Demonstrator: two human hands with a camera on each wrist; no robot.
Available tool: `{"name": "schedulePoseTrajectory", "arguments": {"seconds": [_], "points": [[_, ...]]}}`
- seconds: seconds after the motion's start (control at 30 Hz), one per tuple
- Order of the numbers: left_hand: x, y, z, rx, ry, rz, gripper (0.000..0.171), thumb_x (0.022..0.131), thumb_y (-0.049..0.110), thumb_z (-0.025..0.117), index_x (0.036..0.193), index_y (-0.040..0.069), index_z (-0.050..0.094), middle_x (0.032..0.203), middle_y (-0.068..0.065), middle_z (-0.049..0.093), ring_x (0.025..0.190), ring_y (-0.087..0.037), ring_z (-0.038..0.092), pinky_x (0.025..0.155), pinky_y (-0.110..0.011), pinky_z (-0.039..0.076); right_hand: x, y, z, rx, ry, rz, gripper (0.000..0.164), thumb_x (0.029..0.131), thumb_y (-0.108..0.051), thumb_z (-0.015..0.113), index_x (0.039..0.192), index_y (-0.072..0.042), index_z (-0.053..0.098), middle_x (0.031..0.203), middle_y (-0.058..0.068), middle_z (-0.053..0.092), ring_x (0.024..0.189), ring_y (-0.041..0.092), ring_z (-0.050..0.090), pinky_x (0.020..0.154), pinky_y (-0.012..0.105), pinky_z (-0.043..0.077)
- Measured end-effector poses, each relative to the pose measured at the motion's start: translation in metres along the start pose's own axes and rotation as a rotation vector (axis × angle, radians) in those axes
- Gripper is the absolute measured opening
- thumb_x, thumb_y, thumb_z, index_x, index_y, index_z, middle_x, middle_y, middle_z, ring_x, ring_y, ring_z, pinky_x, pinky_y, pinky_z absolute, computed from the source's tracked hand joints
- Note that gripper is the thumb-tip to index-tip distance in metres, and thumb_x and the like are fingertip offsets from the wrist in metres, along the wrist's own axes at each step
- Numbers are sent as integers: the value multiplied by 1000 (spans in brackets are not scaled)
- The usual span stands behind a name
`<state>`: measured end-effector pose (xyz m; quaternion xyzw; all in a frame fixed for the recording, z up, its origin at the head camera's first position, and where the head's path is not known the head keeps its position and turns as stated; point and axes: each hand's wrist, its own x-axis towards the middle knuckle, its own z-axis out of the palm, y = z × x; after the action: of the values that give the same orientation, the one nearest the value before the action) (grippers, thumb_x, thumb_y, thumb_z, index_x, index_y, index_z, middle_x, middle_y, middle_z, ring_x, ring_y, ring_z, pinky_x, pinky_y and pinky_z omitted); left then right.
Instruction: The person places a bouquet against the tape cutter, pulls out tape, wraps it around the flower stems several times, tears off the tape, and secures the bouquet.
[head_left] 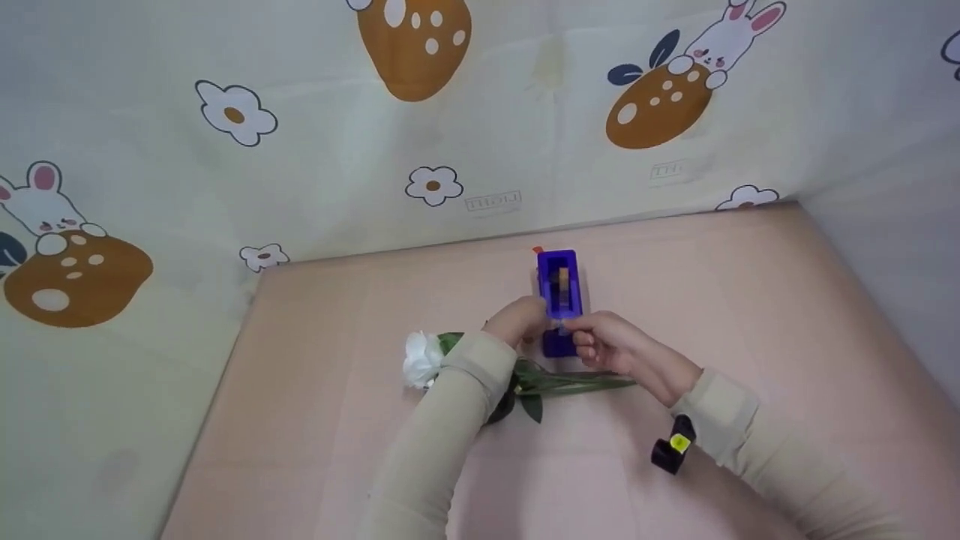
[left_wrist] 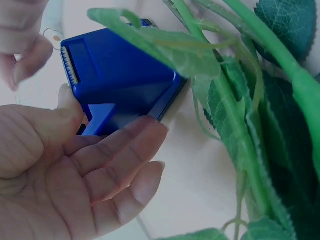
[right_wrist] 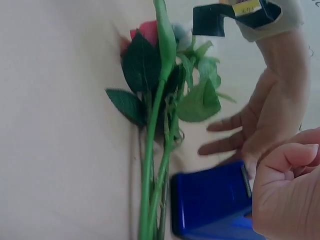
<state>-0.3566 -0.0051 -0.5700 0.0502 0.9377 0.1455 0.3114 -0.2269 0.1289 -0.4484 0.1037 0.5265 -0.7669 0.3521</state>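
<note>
Glossy blue plastic forms the tape dispenser (left_wrist: 127, 67) on the table (head_left: 330, 435), its long axis running 12 to 6 o'clock, its hollow body towards 12 from the right hand (head_left: 609, 341), whose thumb and forefinger seem to pinch a clear strip (head_left: 559, 326) by the toothed cutter (left_wrist: 70, 65). At the dispenser's 8 o'clock, just as close, the left hand (left_wrist: 75, 172) has loosely spread fingers; towards 6, smooth green stems (right_wrist: 150, 165) lie crosswise, with jagged-edged leaves (right_wrist: 141, 62) and a ruffled white flower (head_left: 422, 360).

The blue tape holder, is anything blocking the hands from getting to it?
Nothing visible is. The left hand and right hand are both right by the tape holder. The flowers lie beside it, nearer the person, not in between.
</note>
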Motion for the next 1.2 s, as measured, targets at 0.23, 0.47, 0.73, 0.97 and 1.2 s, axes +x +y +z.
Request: {"name": "schedulePoseTrajectory", "arguments": {"seconds": [0.23,0.47,0.73,0.97,1.2], "points": [[-68,12,-26,-150,16,37,28,89,30,59,104,6,58,89,-7,64,74,-20,58,65,-34,49,-21,19,7,-63,-81,-14,28,92,-13,49,64,-13,48,45,-8,39,39,4,39,42,18,29],[-150,31,-53,-165,39,20,34,92,26,53,115,1,55,105,-13,63,81,-21,56,73,-33,48,-30,45,4,-124,-68,-51,29,94,-13,46,65,-13,47,46,-8,40,39,3,39,42,18,29],[-149,30,-54,-177,44,44,29,92,22,54,109,-1,57,98,-13,63,74,-18,52,72,-31,46,-31,67,0,-209,-54,-70,27,93,-14,49,66,-12,46,48,-8,37,39,2,37,41,17,29],[-148,31,-54,-228,26,32,30,92,21,54,113,-1,55,103,-13,63,77,-20,53,73,-34,47,-36,73,-4,-281,-45,-86,23,92,-14,51,70,-8,50,47,-8,38,37,3,38,40,17,31],[-149,32,-56,-237,17,56,34,92,21,54,116,-4,54,108,-18,62,93,-28,61,80,-39,49,-22,83,-15,-438,17,-110,31,90,-12,51,59,-11,46,45,-7,42,35,2,43,35,15,33]]}}
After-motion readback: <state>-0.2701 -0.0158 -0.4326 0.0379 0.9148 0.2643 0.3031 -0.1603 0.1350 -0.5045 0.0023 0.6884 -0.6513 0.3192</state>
